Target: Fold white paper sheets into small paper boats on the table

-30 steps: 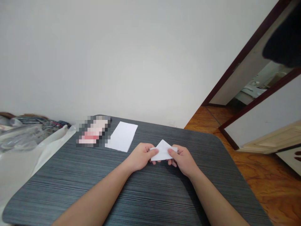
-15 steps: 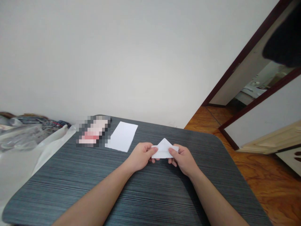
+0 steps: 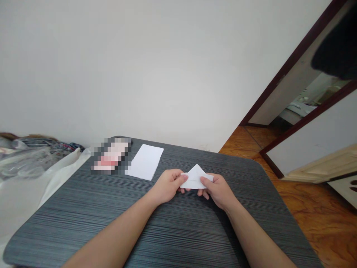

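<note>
A pixelated, unreadable patch covers something near the counter's far left corner. The folded paper's lower corners sit hidden under both thumbs. The frame's bottom edge cuts off both forearms and the counter's near edge.

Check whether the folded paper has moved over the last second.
Barely. The folded paper, pinched between left hand and right hand, edged slightly right, away from the flat white sheet.

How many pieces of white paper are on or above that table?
2: a folded paper pinched between the left hand and right hand, and a flat sheet lying on the table behind them.
</note>
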Demonstrator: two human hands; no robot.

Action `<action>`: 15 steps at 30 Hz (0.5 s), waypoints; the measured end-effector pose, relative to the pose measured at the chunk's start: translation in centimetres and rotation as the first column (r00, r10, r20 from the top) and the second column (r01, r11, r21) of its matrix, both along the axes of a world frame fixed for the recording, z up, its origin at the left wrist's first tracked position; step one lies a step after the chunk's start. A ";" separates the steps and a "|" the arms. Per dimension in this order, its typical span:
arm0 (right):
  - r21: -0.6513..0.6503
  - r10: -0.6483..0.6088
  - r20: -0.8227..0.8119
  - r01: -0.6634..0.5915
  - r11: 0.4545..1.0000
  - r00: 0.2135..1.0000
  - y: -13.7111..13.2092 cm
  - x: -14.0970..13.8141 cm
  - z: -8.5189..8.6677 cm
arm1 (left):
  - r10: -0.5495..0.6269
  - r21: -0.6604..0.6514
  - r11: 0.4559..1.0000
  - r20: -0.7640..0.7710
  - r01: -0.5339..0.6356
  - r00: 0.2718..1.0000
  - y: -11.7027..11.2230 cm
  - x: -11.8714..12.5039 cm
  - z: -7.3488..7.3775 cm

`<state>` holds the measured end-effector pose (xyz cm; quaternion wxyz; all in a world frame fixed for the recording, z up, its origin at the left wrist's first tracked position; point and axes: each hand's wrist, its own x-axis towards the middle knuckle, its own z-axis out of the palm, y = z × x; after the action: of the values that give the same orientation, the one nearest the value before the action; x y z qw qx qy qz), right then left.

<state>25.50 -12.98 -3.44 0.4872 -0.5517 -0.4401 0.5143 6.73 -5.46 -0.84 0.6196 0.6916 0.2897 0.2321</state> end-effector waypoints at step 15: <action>-0.004 -0.012 0.034 0.012 1.000 0.999 -0.1 0.7 -0.1 | 0.168 0.011 0.986 0.002 -0.168 0.986 0.5 0.1 -1.6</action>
<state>26.15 -13.05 -3.59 0.4817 -0.5641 -0.4440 0.5026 6.84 -4.94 -2.46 0.5943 0.6679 0.3453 0.2854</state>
